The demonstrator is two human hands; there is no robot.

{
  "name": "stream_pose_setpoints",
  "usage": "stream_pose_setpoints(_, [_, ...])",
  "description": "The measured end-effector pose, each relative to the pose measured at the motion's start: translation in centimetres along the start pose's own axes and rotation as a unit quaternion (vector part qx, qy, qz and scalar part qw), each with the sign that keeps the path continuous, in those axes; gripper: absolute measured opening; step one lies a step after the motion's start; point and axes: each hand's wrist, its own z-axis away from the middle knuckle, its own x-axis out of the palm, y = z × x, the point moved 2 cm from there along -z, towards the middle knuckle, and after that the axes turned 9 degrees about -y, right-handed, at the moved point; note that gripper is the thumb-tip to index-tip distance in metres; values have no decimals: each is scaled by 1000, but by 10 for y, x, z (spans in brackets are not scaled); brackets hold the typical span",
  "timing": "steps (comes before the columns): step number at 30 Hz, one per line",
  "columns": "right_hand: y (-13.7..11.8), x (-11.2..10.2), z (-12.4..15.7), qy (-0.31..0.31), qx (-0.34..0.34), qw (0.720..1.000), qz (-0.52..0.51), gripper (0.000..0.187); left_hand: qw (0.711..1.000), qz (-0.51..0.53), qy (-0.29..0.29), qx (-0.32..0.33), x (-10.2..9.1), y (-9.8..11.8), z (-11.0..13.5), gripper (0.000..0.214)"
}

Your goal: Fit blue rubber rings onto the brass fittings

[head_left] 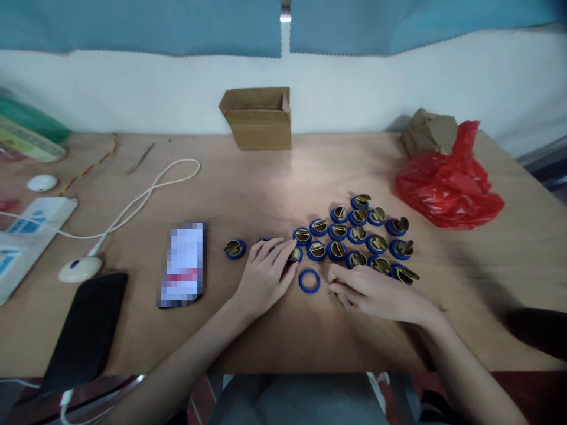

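Beside a thin, round blue ring point(309, 291), the left hand point(266, 273) pinches a gold-coloured, blue-rimmed disc point(296, 255); whether the curled right hand point(367, 289) holds anything, I cannot tell.

I've got a white wall point(146, 88) behind a wood-toned table point(261, 183), two blue cloth panels point(142, 26) hanging up top, narrow gap between, soft glare mid-table, reddish floor point(204, 394) below near edge.

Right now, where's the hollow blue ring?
In the head view, the hollow blue ring lies on the table between the left hand and the right hand.
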Motion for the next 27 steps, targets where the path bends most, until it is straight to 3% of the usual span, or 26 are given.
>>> stream_pose_setpoints(6, [2, 3, -4, 23, -20, 999, 23, 21, 1000, 25, 10, -3, 0, -4, 2, 20])
stream_pose_setpoints(10, [-1, -1, -4, 62, -19, 998, 18, 27, 994, 94, 51, 7, 0, -5, 8, 27])
stream_pose_setpoints(14, [-11, 1, -7, 132, -40, 987, -77, 24, 973, 218, 75, -2, 2, -4, 15, 35])
stream_pose_setpoints(19, [-23, 20, -19, 244, -74, 945, -205, 22, 955, 287, 69, 28, 1, 6, 24, 40])
stream_pose_setpoints(23, [-27, 34, -26, 286, -95, 937, -176, 23, 945, 318, 61, 49, 2, 11, 29, 39])
stream_pose_setpoints(27, [-29, 35, -26, 323, -131, 930, -115, 20, 928, 366, 65, 24, 3, 12, 30, 52])
